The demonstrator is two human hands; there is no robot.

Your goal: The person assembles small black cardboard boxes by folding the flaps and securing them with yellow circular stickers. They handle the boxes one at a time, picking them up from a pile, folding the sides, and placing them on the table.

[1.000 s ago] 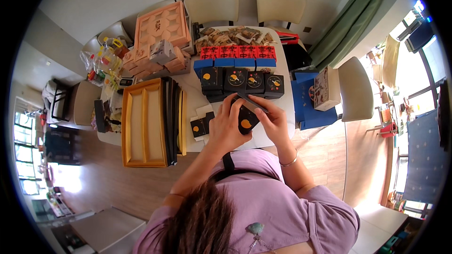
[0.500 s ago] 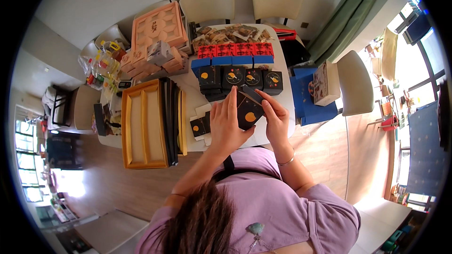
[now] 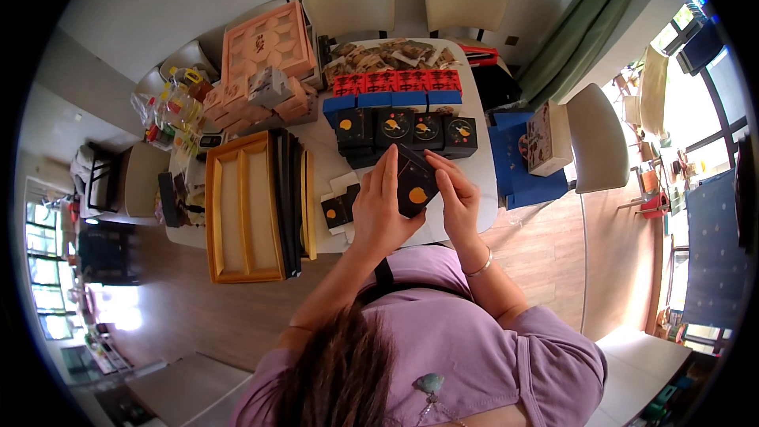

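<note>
A small black box (image 3: 414, 190) with a yellow-orange round print is held between my hands above the front of the table. My left hand (image 3: 377, 212) grips its left side, with long fingers up along the edge and the thumb under the near corner. My right hand (image 3: 458, 199) has its fingertips pinched against the upper right edge, where the flap lies down. Just left of my left hand, a flattened black-and-white box (image 3: 335, 209) rests on the table. Beyond my hands stand rows of finished-looking black boxes (image 3: 393, 128) with round prints.
Blue boxes (image 3: 373, 101) and red boxes (image 3: 381, 83) line up behind the black ones, with a heap of small wrapped packets (image 3: 395, 53) farther back. Gold-rimmed trays (image 3: 246, 213) stand at left, pink boxes (image 3: 265, 43) behind them. A chair (image 3: 599, 138) is at right.
The dark flap that stood raised at the box's upper right edge is now folded down. My right hand has shifted slightly left and pressed in against that edge.
</note>
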